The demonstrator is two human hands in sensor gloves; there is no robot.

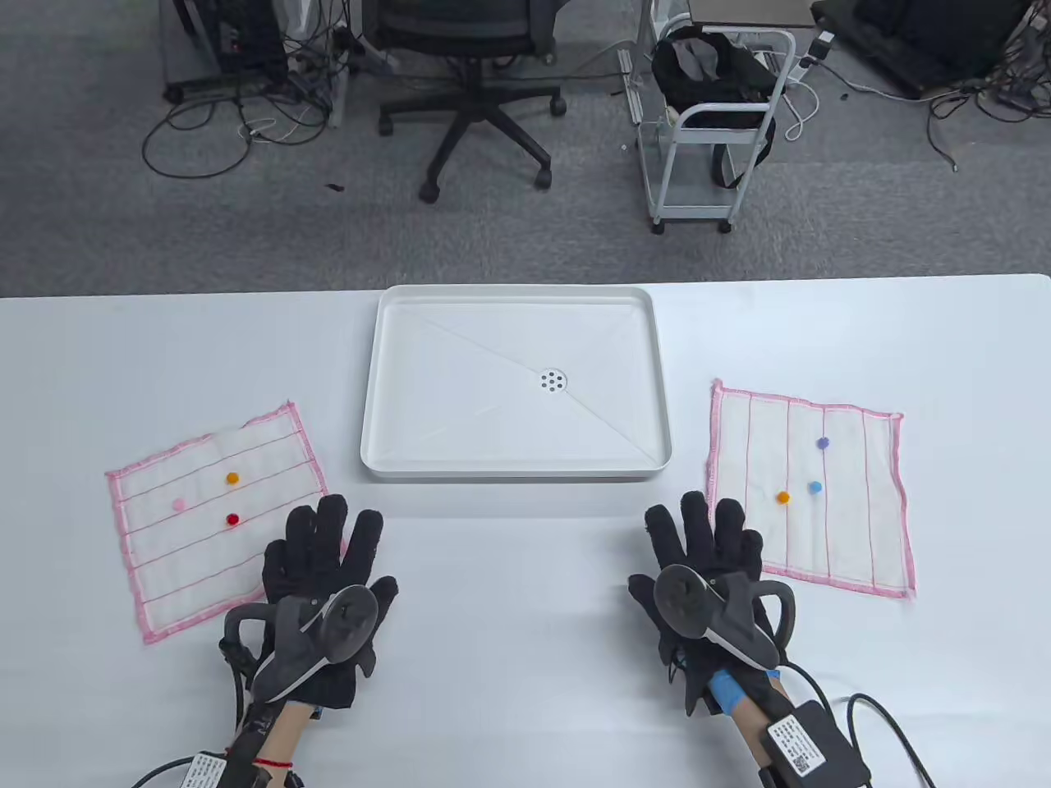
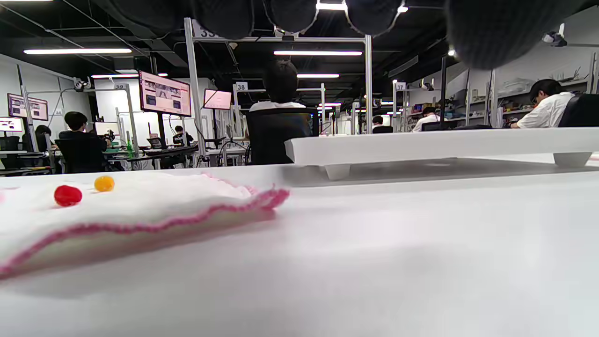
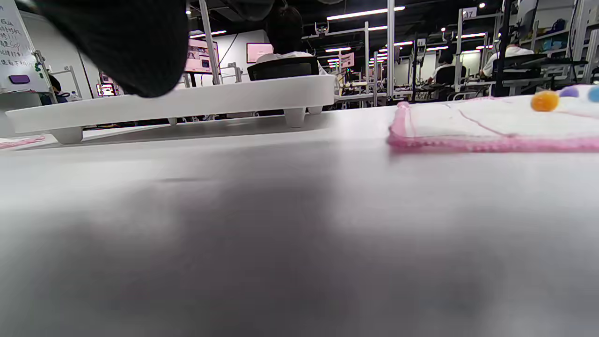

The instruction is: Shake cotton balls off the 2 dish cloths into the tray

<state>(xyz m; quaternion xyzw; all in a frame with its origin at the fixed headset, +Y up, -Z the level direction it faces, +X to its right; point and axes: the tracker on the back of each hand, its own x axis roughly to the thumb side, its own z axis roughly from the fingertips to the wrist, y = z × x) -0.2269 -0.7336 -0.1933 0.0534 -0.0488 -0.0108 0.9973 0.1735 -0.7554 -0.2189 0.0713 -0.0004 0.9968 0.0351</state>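
Note:
A white tray point(image 1: 374, 386) with a centre drain sits at the table's middle, empty. Left of it lies a pink-edged dish cloth point(image 1: 197, 566) carrying an orange ball point(image 1: 232, 478), a pink ball point(image 1: 178, 505) and a red ball point(image 1: 232, 519). On the right, a second cloth point(image 1: 870, 501) holds a purple ball point(image 1: 823, 443), a blue ball point(image 1: 814, 487) and an orange ball point(image 1: 782, 497). My left hand point(image 1: 324, 558) lies flat, fingers straight, overlapping the left cloth's near right corner. My right hand point(image 1: 706, 546) lies flat beside the right cloth's near left corner, holding nothing.
Beyond the table's far edge stand an office chair point(image 1: 484, 74) and a white cart point(image 1: 714, 123), with cables on the floor. In the left wrist view the cloth point(image 2: 140, 210) shows its red ball point(image 2: 68, 195), and the tray point(image 2: 421, 145) rises behind.

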